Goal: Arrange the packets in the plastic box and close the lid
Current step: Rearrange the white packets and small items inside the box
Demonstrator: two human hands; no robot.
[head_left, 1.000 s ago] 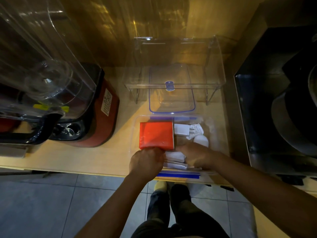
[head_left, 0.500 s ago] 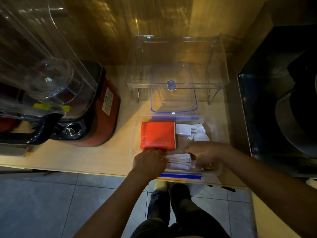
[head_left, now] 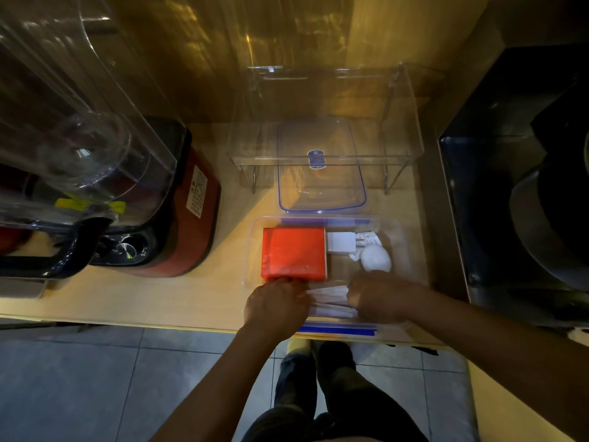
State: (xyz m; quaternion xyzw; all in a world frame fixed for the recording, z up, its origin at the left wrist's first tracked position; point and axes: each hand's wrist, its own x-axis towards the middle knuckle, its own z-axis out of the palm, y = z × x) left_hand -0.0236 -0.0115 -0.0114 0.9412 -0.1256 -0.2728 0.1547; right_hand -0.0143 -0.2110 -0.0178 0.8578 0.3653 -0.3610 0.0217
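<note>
A clear plastic box (head_left: 402,247) with blue clips sits open at the counter's front edge. Inside lie a red packet (head_left: 294,252) at the left, a small white packet (head_left: 340,242), a crumpled printed sachet (head_left: 368,239) and a white rounded packet (head_left: 376,258). A stack of long white packets (head_left: 331,301) lies along the box's near side. My left hand (head_left: 276,307) grips the stack's left end and touches the red packet's near edge. My right hand (head_left: 384,296) grips the right end. The box's clear lid (head_left: 322,169) with a blue rim lies behind the box.
A clear acrylic stand (head_left: 325,113) straddles the lid at the back. A red and black blender (head_left: 105,193) with a clear jug fills the left of the counter. A dark appliance (head_left: 522,193) stands at the right. The counter edge runs just under my wrists.
My right hand slid back toward the box's near right side and closed on the white packet stack. The left hand stayed at the stack's left end. The stack now shows between my hands.
</note>
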